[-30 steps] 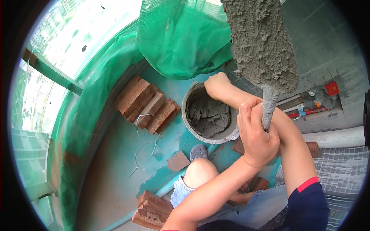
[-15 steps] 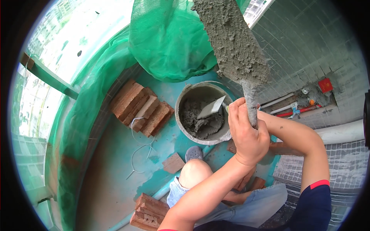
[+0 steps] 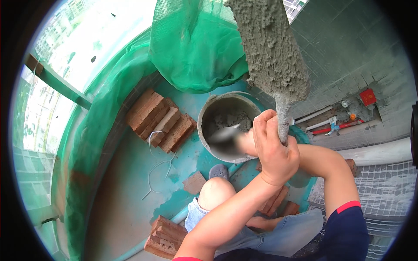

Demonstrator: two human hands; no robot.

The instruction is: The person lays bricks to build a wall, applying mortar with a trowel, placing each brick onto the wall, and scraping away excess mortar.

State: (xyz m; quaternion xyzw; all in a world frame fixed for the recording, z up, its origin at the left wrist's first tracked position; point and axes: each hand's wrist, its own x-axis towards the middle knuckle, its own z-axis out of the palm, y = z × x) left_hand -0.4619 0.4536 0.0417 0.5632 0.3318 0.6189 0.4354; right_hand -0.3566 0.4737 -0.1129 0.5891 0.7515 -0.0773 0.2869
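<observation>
Long flat tool (image 3: 274, 52), raised (thickly caked), round bucket (image 3: 200, 124), grey mortar (image 3: 237, 118) inside, blurred trowel (image 3: 223, 134) within

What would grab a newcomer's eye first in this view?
Most likely the mortar-coated tool looming at the top, right of centre, its handle upright in the left grip. Next, the bright green netting bunched to its left. Below that stands a bucket of grey mortar, with the right grip blurred at its lower right edge.

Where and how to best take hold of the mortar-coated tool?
Probably by its slim handle, coming from the picture's lower edge: the handle is narrow and points that way, while the broad blade above is thickly coated with rough mortar.
</observation>
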